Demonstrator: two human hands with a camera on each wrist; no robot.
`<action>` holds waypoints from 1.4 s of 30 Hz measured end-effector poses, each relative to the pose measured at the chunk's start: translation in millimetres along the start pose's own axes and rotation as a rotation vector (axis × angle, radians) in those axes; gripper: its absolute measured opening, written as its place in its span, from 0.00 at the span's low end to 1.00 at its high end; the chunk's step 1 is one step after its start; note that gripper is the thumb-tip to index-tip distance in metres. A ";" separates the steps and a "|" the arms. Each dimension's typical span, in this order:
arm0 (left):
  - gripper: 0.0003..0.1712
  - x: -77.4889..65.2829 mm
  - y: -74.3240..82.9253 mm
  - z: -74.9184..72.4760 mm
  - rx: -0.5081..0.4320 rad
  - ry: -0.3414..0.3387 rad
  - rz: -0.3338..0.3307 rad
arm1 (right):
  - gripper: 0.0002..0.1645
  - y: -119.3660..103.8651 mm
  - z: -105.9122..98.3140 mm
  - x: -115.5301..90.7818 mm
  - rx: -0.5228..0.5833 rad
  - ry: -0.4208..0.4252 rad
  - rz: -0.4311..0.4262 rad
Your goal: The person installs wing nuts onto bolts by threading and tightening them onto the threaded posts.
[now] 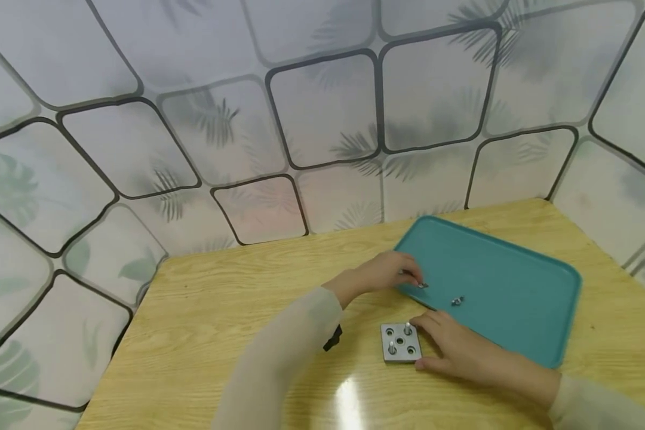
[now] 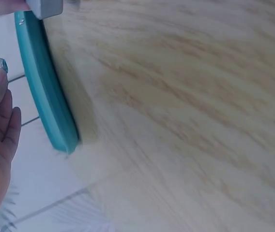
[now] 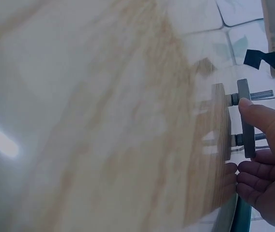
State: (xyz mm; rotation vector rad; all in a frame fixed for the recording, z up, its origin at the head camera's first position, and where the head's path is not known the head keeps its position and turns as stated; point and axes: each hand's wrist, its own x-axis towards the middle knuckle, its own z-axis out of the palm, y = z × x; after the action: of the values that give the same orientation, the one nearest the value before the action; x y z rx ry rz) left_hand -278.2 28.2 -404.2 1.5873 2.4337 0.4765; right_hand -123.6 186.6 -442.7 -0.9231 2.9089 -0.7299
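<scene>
Both hands are engaged with metal things. From the head view, my left hand reaches over the left part of a teal tray, pinching a small metal piece at the fingertips. A second metal piece lies on the tray, just beside that hand. My right hand is at a square metal plate, with the thumb at its near right corner and a finger at its far right corner. Two bolts stand upright through diagonally opposite corners of the plate, which is near the tray's edge on the wooden surface. Behind rises a pale wall printed with dark rounded squares and leaves. Both sleeves are light, and a black strip shows beside the left one.

From the left wrist, I see my left hand's thumb and forefinger grasping the shiny little piece, clear of the tray's side; my other fingers are loosely bent. At the upper left corner, part of my right hand shows against the grey plate.

From the right wrist, the plate is edge-on, raised off the surface on its bolts, whose threaded ends stick out past it. My right thumb and forefinger hold it by the edge, while the remaining fingers curl loosely beside it.
</scene>
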 end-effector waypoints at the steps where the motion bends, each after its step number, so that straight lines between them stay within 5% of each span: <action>1: 0.08 -3.1 -0.1 -1.9 -0.002 0.008 -0.002 | 0.40 0.0 -0.1 0.8 0.001 -0.008 0.001; 18: 0.06 -50.1 -6.6 4.4 -0.127 0.041 -0.082 | 0.42 -0.4 -3.1 3.8 0.023 -0.047 0.037; 28: 0.06 -72.9 3.1 6.7 -0.153 0.059 -0.077 | 0.42 -5.5 -5.1 4.8 0.036 -0.053 0.055; 42: 0.04 -102.0 22.7 9.3 -0.325 0.048 -0.207 | 0.42 -5.3 -5.1 5.2 0.062 -0.063 0.080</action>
State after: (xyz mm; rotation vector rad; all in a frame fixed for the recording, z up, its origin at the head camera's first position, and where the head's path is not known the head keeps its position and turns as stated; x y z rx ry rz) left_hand -214.5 -55.1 -405.5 1.1921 2.3697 0.8299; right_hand -125.7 182.2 -435.1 -0.8041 2.8322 -0.7664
